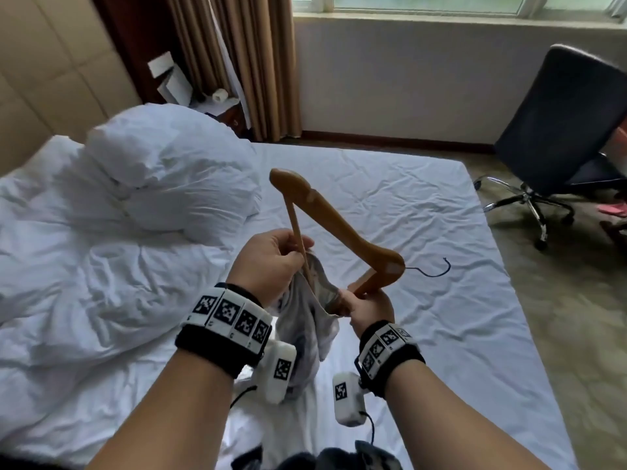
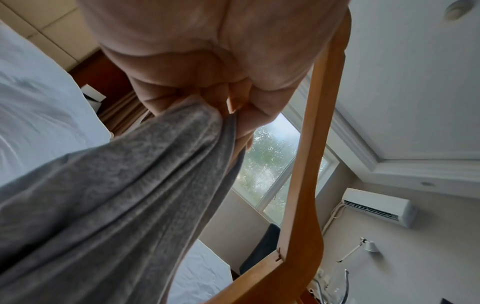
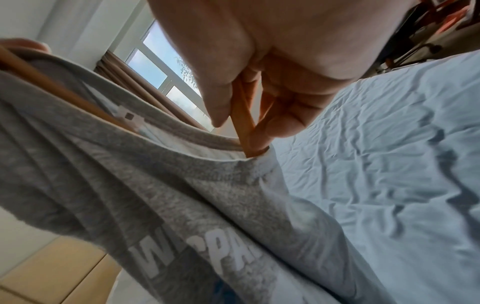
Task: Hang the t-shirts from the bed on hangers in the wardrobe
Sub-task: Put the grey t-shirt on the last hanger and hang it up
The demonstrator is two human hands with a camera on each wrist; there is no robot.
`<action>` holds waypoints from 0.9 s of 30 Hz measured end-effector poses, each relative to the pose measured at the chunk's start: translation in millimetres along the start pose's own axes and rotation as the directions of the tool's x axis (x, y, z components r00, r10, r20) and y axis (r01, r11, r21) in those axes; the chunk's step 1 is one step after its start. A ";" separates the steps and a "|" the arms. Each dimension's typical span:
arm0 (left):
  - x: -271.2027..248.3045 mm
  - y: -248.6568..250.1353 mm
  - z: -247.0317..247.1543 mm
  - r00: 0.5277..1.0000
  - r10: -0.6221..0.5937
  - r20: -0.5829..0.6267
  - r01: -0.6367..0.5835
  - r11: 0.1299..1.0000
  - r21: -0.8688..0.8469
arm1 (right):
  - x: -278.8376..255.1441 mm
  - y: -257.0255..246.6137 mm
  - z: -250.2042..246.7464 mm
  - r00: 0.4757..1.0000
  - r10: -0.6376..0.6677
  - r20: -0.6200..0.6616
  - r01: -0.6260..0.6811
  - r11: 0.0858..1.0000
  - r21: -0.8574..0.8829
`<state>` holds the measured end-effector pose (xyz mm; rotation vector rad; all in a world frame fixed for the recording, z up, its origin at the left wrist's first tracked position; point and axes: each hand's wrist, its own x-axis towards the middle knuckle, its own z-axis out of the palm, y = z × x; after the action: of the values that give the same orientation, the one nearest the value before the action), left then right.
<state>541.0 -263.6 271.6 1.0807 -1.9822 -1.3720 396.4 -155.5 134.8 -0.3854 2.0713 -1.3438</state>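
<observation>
Above the white-sheeted bed, the left hand pinches the grey cotton t-shirt collar with the brown wooden hanger bar, while the right hand grips one hanger arm inside the collar; white chest lettering is only partly legible.

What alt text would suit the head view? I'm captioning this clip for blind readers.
Over a white bed, two hands work a wooden hanger into the neck of a grey t-shirt: the left hand pinches its thin bar with the cloth, the right hand grips its lower arm. A crumpled duvet lies left; an office chair stands right.
</observation>
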 end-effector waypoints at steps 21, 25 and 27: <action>-25.1 -0.4 4.3 0.893 -0.204 -0.402 0.204 0.978 -0.045 | 51.8 16.8 13.6 0.985 -0.035 0.172 0.064 0.984 -0.168; -30.5 -3.4 1.6 0.879 -0.221 -0.422 0.225 0.973 -0.043 | 48.2 7.8 17.0 0.985 -0.027 0.173 0.016 0.998 0.062; -32.9 -7.9 -0.4 0.879 -0.232 -0.417 0.233 0.971 -0.051 | 44.1 3.6 18.6 0.984 -0.059 0.166 0.026 0.981 0.193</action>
<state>562.4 -238.0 265.7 1.5117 -1.5759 -1.1271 375.3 -191.6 111.1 -0.4473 1.7864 -1.4669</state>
